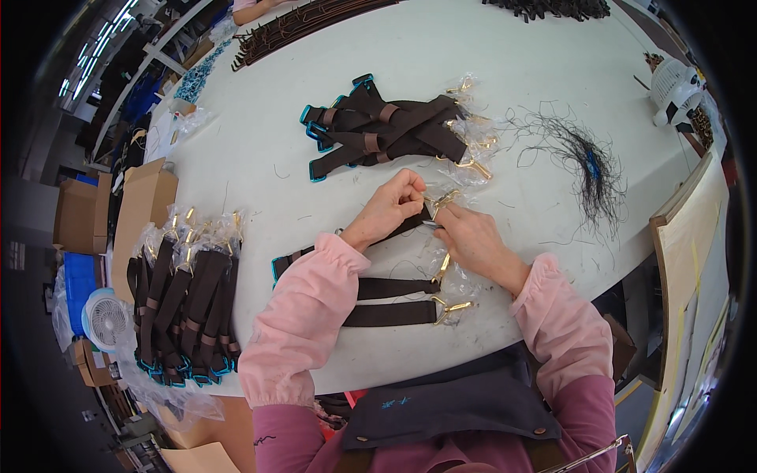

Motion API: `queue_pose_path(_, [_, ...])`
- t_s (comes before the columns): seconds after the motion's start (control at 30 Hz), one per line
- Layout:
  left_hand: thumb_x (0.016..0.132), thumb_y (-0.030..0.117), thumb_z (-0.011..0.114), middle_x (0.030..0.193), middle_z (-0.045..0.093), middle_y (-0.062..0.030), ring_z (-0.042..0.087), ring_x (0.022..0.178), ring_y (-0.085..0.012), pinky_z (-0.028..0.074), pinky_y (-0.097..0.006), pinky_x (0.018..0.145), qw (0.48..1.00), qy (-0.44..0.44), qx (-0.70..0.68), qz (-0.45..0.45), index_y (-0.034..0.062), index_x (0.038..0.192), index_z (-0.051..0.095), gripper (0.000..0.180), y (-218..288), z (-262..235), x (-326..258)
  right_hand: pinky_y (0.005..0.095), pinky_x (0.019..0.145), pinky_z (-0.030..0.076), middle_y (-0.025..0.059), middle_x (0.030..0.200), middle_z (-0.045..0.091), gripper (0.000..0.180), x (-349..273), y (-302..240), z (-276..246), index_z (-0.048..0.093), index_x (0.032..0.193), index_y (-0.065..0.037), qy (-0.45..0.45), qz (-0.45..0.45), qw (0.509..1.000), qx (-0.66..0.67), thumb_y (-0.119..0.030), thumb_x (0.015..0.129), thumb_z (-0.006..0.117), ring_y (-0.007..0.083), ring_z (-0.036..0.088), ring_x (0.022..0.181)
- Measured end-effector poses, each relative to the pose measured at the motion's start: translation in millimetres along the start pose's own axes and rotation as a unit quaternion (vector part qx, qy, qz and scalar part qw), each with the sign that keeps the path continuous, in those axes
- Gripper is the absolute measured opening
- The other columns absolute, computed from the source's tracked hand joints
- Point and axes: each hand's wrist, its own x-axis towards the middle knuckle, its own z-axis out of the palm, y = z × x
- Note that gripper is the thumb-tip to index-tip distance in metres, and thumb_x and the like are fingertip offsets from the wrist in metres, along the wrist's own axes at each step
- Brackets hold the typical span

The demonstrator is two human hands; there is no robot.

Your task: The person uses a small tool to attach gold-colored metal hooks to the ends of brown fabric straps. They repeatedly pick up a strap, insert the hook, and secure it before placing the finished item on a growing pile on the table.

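Prob thread-trimming toward 2 o'clock: left hand (390,206) pinched closed near dark-brown fabric strap (409,225), right hand (475,240) gripping silver-metal blade (432,225), needs steady snip imo.

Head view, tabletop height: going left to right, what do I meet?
Round blue-and-white fan, bundle of dark straps, left hand, right hand, dark thread tangle, white grilled object.

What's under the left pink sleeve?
Straps run under it, one blue buckle showing at its left. The covered lengths and the nearer two straps' left ends are hidden.
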Motion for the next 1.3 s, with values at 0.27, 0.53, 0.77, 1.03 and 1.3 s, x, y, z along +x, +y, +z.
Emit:
queue_pose_path(0.27, [0.076,0.010,0.064,0.078,0.061,-0.0182,0.059,0.071,-0.0365,0.046,-0.041,0.062,0.905,0.033,0.419,0.062,-0.0016,0.088,0.049,0.022,0,17,-32,0.0421,0.060,0.046,0.0120,0.083,0.056,0.020,2,0,-1,0.051,0.088,-0.003,-0.025,0.023,0.999,0.003,-0.012,0.076,0.064,0.0330,0.059,0.072])
queue_pose_path(0.53, [0.075,0.003,0.058,0.069,0.057,-0.0164,0.058,0.063,-0.0334,0.046,-0.041,0.058,0.871,0.064,0.448,0.193,0.0003,0.083,0.050,0.012,-13,21,-35,0.0420,0.059,0.046,0.0125,0.082,0.056,0.021,3,-5,-4,0.051,0.085,-0.003,-0.013,-0.004,1.000,-0.011,-0.012,0.074,0.066,0.0328,0.059,0.072])
queue_pose_path(0.77, [0.076,0.004,0.059,0.067,0.058,-0.0163,0.058,0.060,-0.0338,0.045,-0.040,0.055,0.935,0.036,0.324,0.141,-0.0004,0.085,0.049,0.014,-12,5,-28,0.0381,0.059,0.050,0.0119,0.083,0.058,0.021,7,-8,-4,0.055,0.085,-0.001,-0.031,-0.035,0.997,-0.065,-0.013,0.073,0.067,0.0280,0.063,0.075])
queue_pose_path(1.03, [0.079,0.015,0.063,0.076,0.059,-0.0177,0.059,0.064,-0.0316,0.045,-0.040,0.053,0.882,0.070,0.449,0.123,0.0002,0.085,0.048,0.022,-8,21,-36,0.0404,0.058,0.048,0.0132,0.083,0.058,0.022,4,-1,-6,0.053,0.085,0.000,-0.025,0.009,0.999,-0.022,-0.013,0.073,0.067,0.0319,0.062,0.074])
queue_pose_path(1.3, [0.080,0.007,0.056,0.071,0.058,-0.0166,0.058,0.062,-0.0338,0.047,-0.041,0.054,0.861,0.084,0.470,0.177,0.0010,0.083,0.048,0.011,-18,24,-36,0.0409,0.059,0.047,0.0123,0.082,0.057,0.022,3,-6,-5,0.053,0.084,-0.002,-0.024,0.012,0.999,-0.028,-0.014,0.074,0.067,0.0311,0.061,0.073])
